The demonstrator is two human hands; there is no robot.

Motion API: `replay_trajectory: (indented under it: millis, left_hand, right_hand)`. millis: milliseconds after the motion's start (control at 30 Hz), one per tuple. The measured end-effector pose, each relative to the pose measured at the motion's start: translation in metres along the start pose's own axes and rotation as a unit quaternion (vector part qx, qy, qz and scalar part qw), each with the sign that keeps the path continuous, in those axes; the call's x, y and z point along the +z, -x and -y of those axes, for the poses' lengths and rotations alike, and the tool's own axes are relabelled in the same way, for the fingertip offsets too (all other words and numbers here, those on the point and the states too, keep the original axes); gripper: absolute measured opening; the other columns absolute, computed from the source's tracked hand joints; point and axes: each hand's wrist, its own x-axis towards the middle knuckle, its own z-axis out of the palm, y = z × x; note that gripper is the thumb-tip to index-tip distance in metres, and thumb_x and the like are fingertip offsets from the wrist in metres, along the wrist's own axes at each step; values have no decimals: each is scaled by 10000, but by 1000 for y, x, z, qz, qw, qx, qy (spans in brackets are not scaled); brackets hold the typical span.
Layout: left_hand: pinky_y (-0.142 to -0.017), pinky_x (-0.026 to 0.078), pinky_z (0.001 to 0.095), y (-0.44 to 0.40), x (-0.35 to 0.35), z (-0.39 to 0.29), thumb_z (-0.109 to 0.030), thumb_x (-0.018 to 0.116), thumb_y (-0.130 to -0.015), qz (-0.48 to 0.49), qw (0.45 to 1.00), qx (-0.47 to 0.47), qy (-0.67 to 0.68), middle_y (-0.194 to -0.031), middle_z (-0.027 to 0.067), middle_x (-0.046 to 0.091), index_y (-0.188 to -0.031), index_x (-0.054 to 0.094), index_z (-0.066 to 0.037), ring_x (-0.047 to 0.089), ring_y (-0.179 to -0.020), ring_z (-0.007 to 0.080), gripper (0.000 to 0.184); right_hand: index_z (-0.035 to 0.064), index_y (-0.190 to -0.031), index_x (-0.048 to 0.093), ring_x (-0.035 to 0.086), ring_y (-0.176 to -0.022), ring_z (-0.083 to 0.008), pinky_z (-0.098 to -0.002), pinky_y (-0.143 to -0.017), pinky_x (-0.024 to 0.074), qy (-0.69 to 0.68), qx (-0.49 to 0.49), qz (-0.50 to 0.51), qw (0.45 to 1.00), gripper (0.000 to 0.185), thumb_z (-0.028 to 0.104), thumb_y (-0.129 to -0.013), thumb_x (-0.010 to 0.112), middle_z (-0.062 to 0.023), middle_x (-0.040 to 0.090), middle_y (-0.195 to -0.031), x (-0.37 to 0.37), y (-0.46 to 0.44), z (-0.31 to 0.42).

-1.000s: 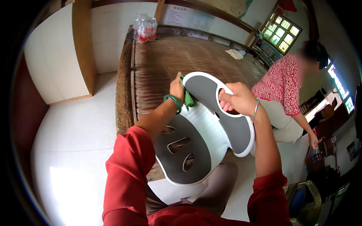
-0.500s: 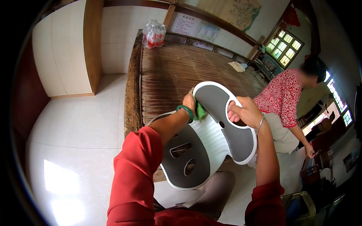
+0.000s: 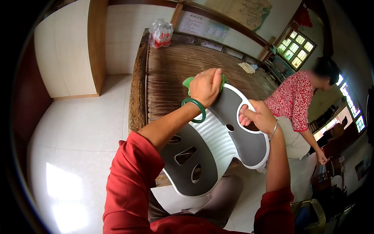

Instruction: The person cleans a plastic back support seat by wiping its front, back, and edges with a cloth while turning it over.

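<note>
Directly below both hands sits the gray-and-white floor seat (image 3: 219, 136), its backrest (image 3: 248, 145) slanting from upper left to lower right. The left hand (image 3: 205, 87), nearer the upper end, bunches a green cloth (image 3: 187, 82) there; the right hand (image 3: 260, 117) curls firmly around the backrest's edge.
</note>
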Motion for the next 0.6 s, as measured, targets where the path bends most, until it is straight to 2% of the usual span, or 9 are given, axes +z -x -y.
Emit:
replay_trajectory:
  millis: [33, 100, 133, 167, 233, 367, 400, 600]
  left_hand:
    - [-736, 464, 455, -3, -1, -5, -278, 497, -964, 2, 1000, -3, -1, -820, 142, 654, -843, 630, -45, 614, -807, 356, 294]
    - [-634, 441, 414, -6, 0, -15, -243, 556, -936, -34, 978, 183, -99, -739, 115, 607, -792, 613, -74, 583, -687, 321, 229]
    - [-621, 437, 424, -8, 2, -18, -230, 589, -905, -38, 963, 246, -101, -722, 91, 587, -777, 603, -86, 580, -683, 303, 193]
    - [-621, 437, 424, -4, 6, -23, -230, 589, -905, -29, 966, 237, -99, -722, 91, 587, -777, 603, -86, 580, -683, 303, 193]
    - [-627, 449, 407, 1, 12, -34, -228, 593, -900, 29, 935, 325, -140, -744, 77, 595, -778, 602, -86, 585, -702, 290, 188]
    - [-579, 474, 394, -4, 12, -24, -265, 572, -913, 39, 950, 271, -147, -710, 69, 616, -740, 601, -99, 600, -625, 302, 242]
    - [-546, 472, 416, -6, 12, -22, -301, 547, -928, 28, 954, 266, -137, -684, 79, 620, -723, 605, -104, 602, -597, 322, 290]
    - [-560, 473, 461, -12, 7, -25, -371, 484, -960, 101, 974, 141, -144, -663, 122, 622, -725, 630, -122, 617, -663, 351, 373]
  right_hand:
    - [-9, -853, 589, 622, -620, -130, -258, -575, 494, 1, -6, -2, 1000, 172, 146, -916, 550, -80, 647, -734, 1, 1, 0]
    - [-12, -850, 593, 626, -617, -132, -260, -571, 497, 22, -16, 10, 1000, 174, 143, -916, 550, -78, 651, -737, 5, -2, 4]
    - [-16, -847, 596, 630, -614, -134, -263, -567, 500, 46, -31, 22, 998, 177, 140, -916, 550, -77, 656, -739, 7, -5, 6]
    - [-16, -884, 616, 625, -630, -132, -260, -597, 506, 74, -33, 34, 996, 168, 122, -943, 541, -76, 659, -759, 11, -9, 8]
    - [-25, -883, 632, 629, -633, -141, -268, -603, 516, 100, -44, 53, 993, 148, 92, -921, 551, -81, 659, -747, 17, -18, 12]
    - [-40, -883, 640, 638, -636, -159, -274, -602, 521, 66, -30, 53, 996, 125, 45, -877, 548, -99, 661, -748, 17, -28, 13]
    - [-44, -880, 639, 642, -639, -163, -274, -602, 521, 70, -26, 55, 996, 132, 53, -878, 549, -102, 662, -750, 17, -29, 14]
    - [-47, -885, 641, 663, -621, -167, -277, -554, 513, 62, -39, 57, 996, 190, 125, -863, 564, -120, 670, -744, 12, -36, 6]
